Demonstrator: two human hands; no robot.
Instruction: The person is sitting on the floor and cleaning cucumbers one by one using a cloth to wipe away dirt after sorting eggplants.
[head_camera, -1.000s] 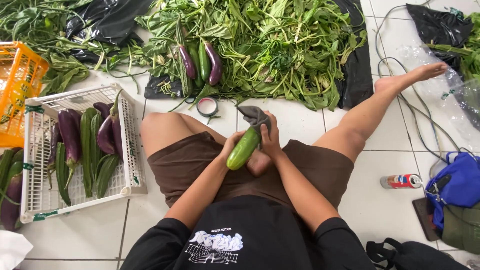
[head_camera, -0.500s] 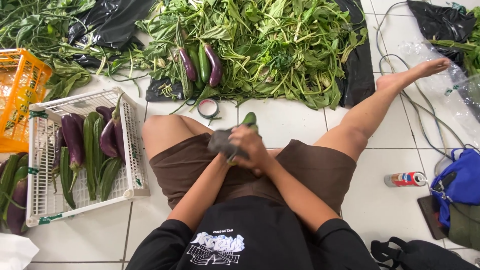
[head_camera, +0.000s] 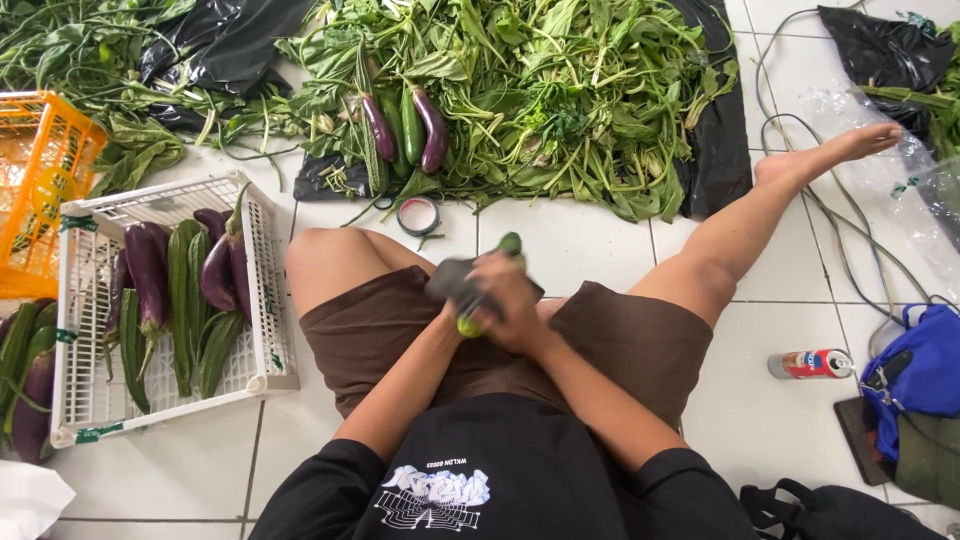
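Note:
I sit on a white tiled floor with my legs spread. Over my lap my right hand (head_camera: 512, 300) grips a green cucumber (head_camera: 509, 243), whose tip sticks out past my fingers. My left hand (head_camera: 458, 292) presses a dark grey cloth (head_camera: 447, 281) around the same cucumber. Both hands are together above my brown shorts.
A white plastic crate (head_camera: 268, 300) at my left holds purple eggplants and green cucumbers. An orange crate (head_camera: 40, 160) stands beyond it. Leafy greens (head_camera: 560, 90) lie on black plastic ahead, with a tape roll (head_camera: 418, 215) nearby. A small can (head_camera: 808, 363) and a blue bag (head_camera: 925, 365) sit at right.
The cucumber was held up at a slant with the cloth at its far end. Now both hands have closed around it lower over my lap, the cloth wrapped on it.

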